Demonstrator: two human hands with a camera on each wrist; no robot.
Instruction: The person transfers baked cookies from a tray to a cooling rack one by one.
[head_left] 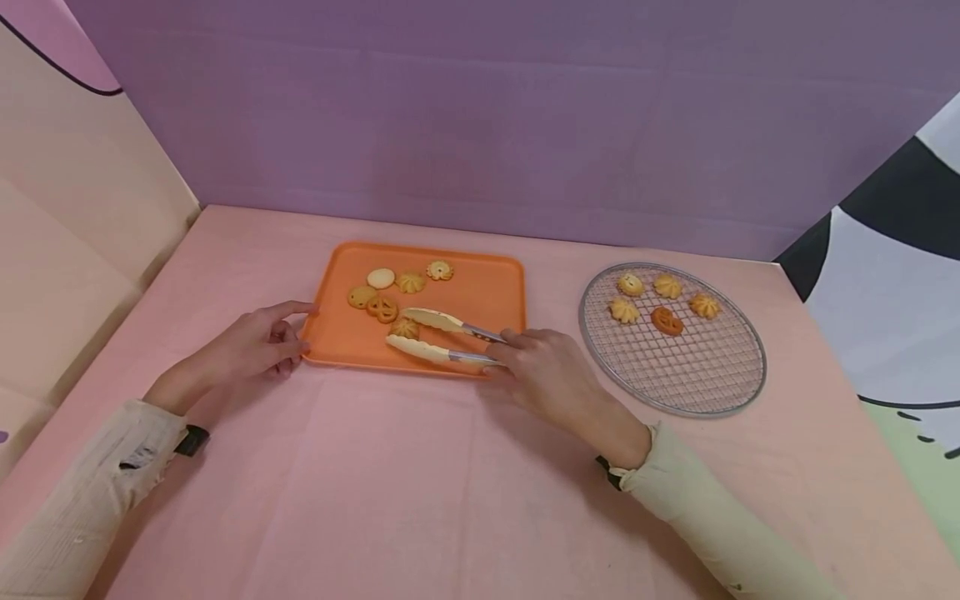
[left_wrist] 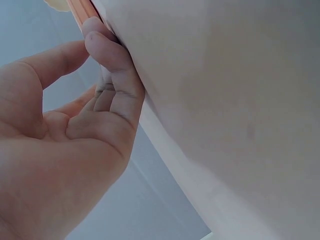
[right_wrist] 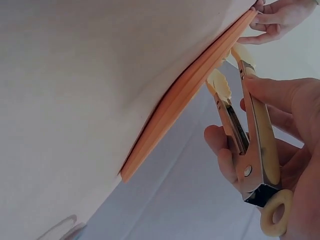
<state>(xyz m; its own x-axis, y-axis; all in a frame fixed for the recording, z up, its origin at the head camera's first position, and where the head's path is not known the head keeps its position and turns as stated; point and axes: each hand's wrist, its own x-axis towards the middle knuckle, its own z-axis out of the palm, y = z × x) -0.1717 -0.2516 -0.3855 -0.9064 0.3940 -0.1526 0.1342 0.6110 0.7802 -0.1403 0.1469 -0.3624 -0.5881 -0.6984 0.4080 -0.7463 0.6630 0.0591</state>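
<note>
Right hand (head_left: pixel 547 375) curled round tongs (head_left: pixel 433 352), parted astride a swirl cookie (head_left: pixel 405 328). I should squeeze lightly, evenly; left hand (head_left: pixel 251 343) touches the orange tray (head_left: pixel 480 292).

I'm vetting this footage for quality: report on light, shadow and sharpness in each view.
Head: soft, fairly even light, no harsh glare on the orange tray, soft shadow below the right hand; left wrist: dim, greyish, left hand readable; right wrist: strongly tilted, muted colours, tongs reasonably sharp.
</note>
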